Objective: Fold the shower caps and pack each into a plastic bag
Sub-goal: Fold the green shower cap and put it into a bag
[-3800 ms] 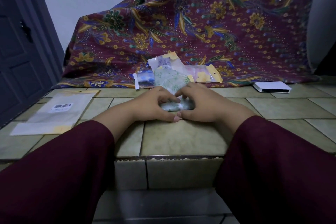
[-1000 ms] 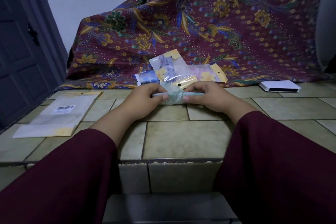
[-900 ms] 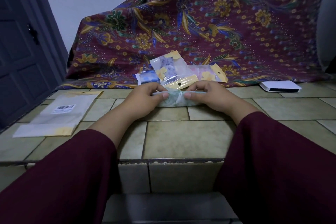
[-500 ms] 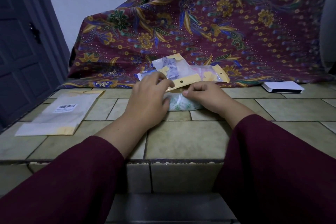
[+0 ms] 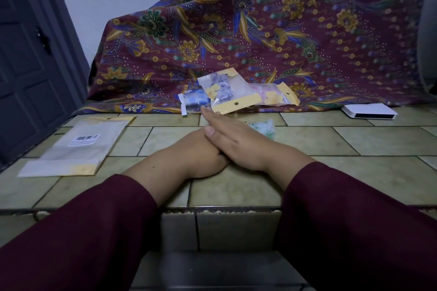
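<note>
At the centre of the frame, my right hand [image 5: 238, 143] lies flat across my left hand [image 5: 201, 152] on the tiled ledge [image 5: 354, 142], its fingers straight and pressed down, grasping nothing. My left hand is mostly covered by the right, so I cannot tell how its fingers lie. The folded shower cap [image 5: 264, 128], pale with green print, shows just right of my right hand, partly under it, on the tiles. Just above my fingertips, at the foot of the maroon floral cloth [image 5: 295, 30], lies a small heap of packed plastic bags [image 5: 233, 93] with yellow header strips. At the left of the frame a flat stack of empty bags [image 5: 75, 149] with a barcode label rests on the tiles. A white box [image 5: 369, 111] sits at the right edge of the ledge. Both my sleeves [image 5: 354, 220] are dark red.
</note>
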